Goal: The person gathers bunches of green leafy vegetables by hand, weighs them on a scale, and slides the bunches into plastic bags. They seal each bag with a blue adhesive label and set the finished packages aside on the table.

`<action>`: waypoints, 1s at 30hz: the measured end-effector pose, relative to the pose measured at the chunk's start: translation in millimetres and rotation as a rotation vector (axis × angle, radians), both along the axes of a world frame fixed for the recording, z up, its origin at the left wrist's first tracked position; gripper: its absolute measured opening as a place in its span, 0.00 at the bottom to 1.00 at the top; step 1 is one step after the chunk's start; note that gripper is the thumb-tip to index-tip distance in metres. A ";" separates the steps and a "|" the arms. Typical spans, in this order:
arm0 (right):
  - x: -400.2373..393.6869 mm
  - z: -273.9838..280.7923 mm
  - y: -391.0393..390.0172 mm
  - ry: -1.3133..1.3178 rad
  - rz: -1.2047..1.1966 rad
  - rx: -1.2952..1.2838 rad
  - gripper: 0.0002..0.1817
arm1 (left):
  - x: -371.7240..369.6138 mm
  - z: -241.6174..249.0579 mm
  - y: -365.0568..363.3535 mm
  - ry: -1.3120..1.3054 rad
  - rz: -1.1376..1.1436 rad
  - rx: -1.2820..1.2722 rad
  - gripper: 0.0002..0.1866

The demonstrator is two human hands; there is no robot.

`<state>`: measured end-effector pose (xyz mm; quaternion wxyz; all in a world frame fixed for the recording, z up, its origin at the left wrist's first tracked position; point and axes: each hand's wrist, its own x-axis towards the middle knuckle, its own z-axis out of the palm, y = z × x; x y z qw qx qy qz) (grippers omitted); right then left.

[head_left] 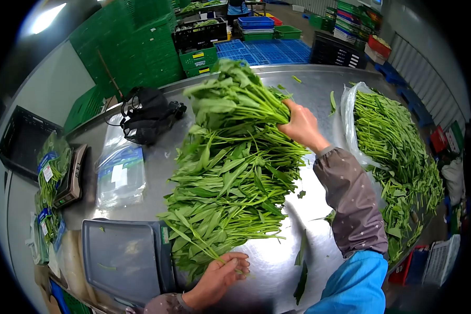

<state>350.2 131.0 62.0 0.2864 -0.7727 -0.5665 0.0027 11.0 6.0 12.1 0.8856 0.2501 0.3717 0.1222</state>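
Observation:
A long pile of water spinach (230, 178) lies across the steel table (324, 196), leaves to the left and cut stems to the right. At the pile's far end my right hand (302, 125) is closed around the stems of a thick bunch of water spinach (235, 97), its leaves raised and slightly blurred. Near the close end, my left hand (220, 277) has its fingers curled together, with a thin water spinach stem (206, 248) running into the pinch. The fingertips partly hide that stem's end.
More water spinach (392, 136) spills from a clear plastic bag (349, 120) at right. A grey lidded bin (121, 256), plastic bags (121, 175), a black strapped item (149, 112) and a scale (72, 175) with packed greens (49, 178) are at left. Green crates (125, 47) stand behind.

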 end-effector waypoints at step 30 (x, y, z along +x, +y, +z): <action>-329.8 2.1 -158.8 0.788 0.588 -0.110 0.30 | -129.9 62.0 12.4 -0.163 0.448 0.588 0.20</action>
